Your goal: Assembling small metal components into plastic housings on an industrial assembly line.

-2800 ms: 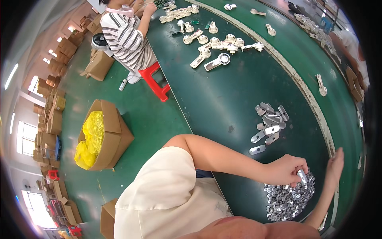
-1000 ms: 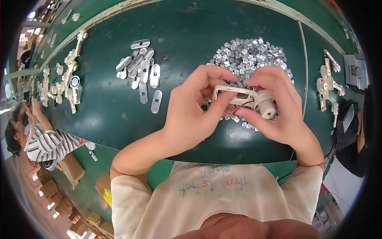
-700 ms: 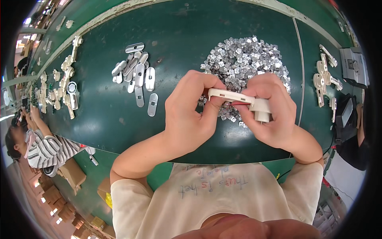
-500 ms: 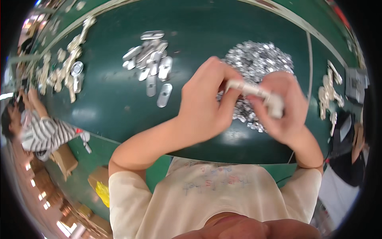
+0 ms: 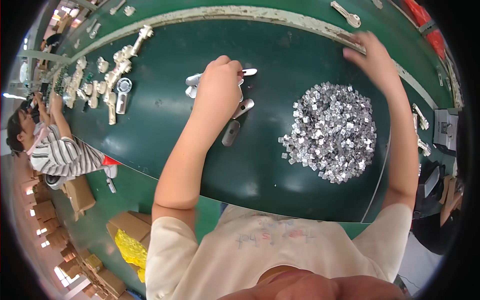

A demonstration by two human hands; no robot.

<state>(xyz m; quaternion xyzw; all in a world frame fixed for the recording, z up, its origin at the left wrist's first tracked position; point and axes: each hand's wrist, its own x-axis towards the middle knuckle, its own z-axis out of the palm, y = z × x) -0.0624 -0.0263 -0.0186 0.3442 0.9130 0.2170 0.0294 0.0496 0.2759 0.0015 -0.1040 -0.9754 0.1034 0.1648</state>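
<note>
My left hand (image 5: 218,92) is over a loose group of elongated silver covers with rounded ends. Its fingers curl down among them, and the fingertips are mostly hidden, so I cannot make out what they grip. One silver cover (image 5: 231,133) lies below the hand, and another silver piece (image 5: 249,72) shows beside the fingertips. At the far right, my right hand (image 5: 372,60) reaches to the table's far rail with thumb and fingers apart, holding nothing. Past that rail, nearest to this hand, a long cream-white part with a round head (image 5: 347,14) lies on the green surface.
A large heap of small, shiny clear-and-silver pieces (image 5: 332,132) covers the table's right side. Cream-white parts (image 5: 117,75) form a row at the left, with a silver ring-headed part (image 5: 123,92) beside them. A raised rail (image 5: 260,15) edges the far side. A person in stripes (image 5: 60,160) works at the left.
Both hands held a cream-white part over the shiny heap; they are now apart without it. My left hand moved left to the silver covers, my right hand up to the far rail.
</note>
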